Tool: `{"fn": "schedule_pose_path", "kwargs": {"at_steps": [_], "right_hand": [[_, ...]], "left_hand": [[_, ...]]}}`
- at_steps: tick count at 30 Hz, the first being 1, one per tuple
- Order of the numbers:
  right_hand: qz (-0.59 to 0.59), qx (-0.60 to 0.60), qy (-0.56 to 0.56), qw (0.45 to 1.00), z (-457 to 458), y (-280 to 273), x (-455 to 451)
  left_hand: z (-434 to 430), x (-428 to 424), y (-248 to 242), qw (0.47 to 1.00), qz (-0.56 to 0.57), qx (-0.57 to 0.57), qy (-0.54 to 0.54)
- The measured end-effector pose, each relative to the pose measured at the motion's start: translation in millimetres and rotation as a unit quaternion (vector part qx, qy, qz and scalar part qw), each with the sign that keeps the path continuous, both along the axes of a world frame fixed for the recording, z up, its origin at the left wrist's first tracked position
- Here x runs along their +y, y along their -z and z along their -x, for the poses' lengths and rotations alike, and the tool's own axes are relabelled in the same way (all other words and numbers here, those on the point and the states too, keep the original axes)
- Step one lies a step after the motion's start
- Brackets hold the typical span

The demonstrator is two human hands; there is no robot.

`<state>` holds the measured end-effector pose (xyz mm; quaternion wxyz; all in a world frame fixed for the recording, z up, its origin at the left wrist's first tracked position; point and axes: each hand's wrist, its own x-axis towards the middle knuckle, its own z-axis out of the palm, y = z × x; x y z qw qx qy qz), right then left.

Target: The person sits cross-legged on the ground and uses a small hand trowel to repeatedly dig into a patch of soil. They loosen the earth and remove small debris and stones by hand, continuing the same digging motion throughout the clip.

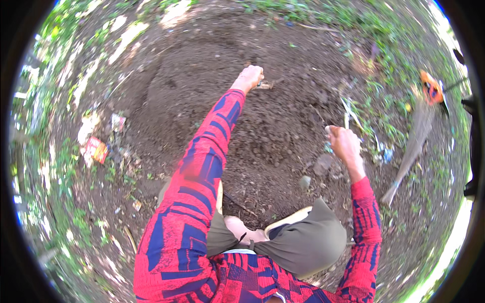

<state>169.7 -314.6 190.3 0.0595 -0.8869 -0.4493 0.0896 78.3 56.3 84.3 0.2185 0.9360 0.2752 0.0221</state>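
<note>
My left hand (249, 77) reaches far forward over the dark loose soil (227, 125), its fingers curled. Small pale, dry debris (265, 85) lies or is held just at its fingertips; blur hides which. On the right, my right hand (344, 145) is bent low above the soil's edge, with a small whitish piece (327, 129) between thumb and fingers. A thin twig-like thing extends from near that piece; whether it is held cannot be told.
A broom of thin sticks (413, 140) lies at the right beside an orange object (432, 89). A red and yellow wrapper (96, 150) lies at left. A stone (304, 183) sits before my knees. Green grass (382, 38) borders the soil.
</note>
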Motion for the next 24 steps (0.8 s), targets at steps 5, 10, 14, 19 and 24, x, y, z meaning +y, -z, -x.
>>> {"fn": "schedule_pose_path", "kwargs": {"at_steps": [5,10,14,19,24], "right_hand": [[-0.113,0.025,-0.153,0.981,43,-21,134],[-0.154,0.210,-0.193,0.946,167,-11,291],[-0.158,0.335,-0.232,0.900,279,-9,366],[-0.147,0.395,-0.263,0.868,345,-7,395],[-0.079,0.404,-0.209,0.887,317,-4,387]], "left_hand": [[89,79,-29,0.990,-0.012,0.030,-0.137],[217,162,-75,0.956,-0.078,0.153,-0.236],[372,223,-103,0.899,-0.211,0.214,-0.319],[530,247,-110,0.839,-0.195,0.279,-0.424],[523,236,-84,0.855,-0.243,0.150,-0.433]]}}
